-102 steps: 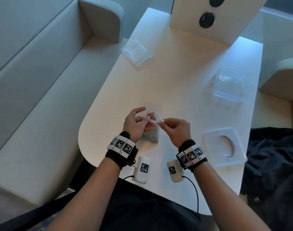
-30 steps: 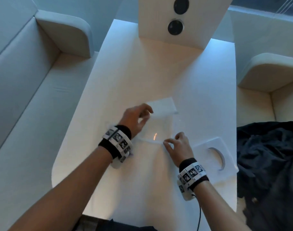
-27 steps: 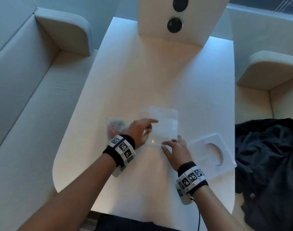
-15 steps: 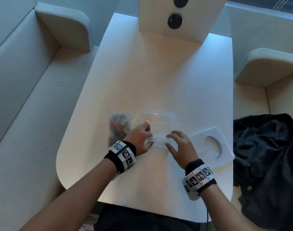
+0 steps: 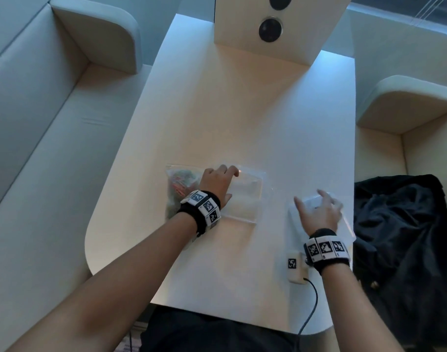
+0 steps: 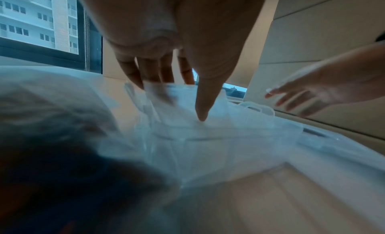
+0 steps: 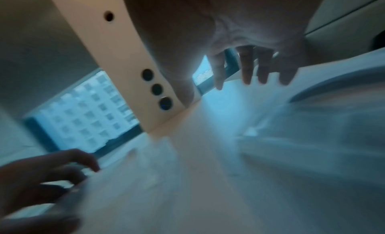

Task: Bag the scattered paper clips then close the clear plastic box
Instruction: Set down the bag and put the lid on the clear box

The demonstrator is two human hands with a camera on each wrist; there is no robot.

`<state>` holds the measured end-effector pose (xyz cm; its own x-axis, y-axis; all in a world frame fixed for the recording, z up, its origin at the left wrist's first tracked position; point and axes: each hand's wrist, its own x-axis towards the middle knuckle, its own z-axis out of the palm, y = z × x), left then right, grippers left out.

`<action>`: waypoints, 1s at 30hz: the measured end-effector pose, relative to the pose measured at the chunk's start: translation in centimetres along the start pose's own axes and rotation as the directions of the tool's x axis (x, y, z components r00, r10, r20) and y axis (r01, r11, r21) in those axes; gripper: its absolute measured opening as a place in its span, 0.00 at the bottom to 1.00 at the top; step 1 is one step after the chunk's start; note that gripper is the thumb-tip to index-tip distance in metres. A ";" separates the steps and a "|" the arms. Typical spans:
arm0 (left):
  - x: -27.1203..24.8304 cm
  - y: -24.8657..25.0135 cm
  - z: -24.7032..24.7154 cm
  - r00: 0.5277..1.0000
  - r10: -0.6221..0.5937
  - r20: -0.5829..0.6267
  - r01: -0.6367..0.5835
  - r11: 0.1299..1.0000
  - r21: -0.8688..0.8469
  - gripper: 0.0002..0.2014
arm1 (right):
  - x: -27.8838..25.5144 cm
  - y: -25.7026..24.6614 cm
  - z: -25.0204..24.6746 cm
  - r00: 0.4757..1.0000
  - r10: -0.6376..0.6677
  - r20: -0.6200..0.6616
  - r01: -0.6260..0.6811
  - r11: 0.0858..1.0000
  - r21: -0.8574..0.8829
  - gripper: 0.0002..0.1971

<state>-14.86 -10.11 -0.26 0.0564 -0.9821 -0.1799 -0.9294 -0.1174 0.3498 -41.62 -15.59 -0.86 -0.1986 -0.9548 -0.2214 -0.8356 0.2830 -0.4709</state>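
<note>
Since half a second ago the right hand has left the clear plastic box and swung out to the lid near the worktop's right edge; the left hand stays on the box.

Head view: the bag of paper clips lies flat, filled, just left of the box. The left grip rests on the box's left side with fingers lightly bent over its rim. The right grip is spread wide over the lid, fingers straight, not yet closed on it.

Left wrist view: the left fingers reach over the box's far rim and the thumb presses inside, steadying it; much is blurred.

Right wrist view: the right fingers hang extended above the lid, blurred by motion.

To do this well, I judge the lid should be pinched by its edges, carried level over the braced box, aligned corner to corner, then pressed down evenly.
</note>
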 end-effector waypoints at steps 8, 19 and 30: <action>0.2 0.2 2.4 0.996 0.086 0.014 -0.087 0.979 0.185 0.13 | -0.7 9.5 -2.2 0.914 0.404 0.021 -0.403 0.905 0.137 0.60; -0.9 1.3 1.0 0.964 -0.105 -0.245 0.001 0.921 -0.390 0.16 | -0.1 2.0 -4.4 0.993 0.055 -0.104 0.050 0.603 0.797 0.31; -3.3 0.0 1.1 0.877 -0.476 -0.070 0.246 0.568 -0.785 0.21 | -3.3 -6.1 2.6 0.970 -0.134 0.201 -0.068 0.646 0.761 0.21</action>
<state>-15.43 -6.74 -0.72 0.5170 -0.8154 -0.2602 -0.2279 -0.4242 0.8764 -34.49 -13.91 0.52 0.0224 -0.9461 -0.3232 -0.1362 0.3174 -0.9385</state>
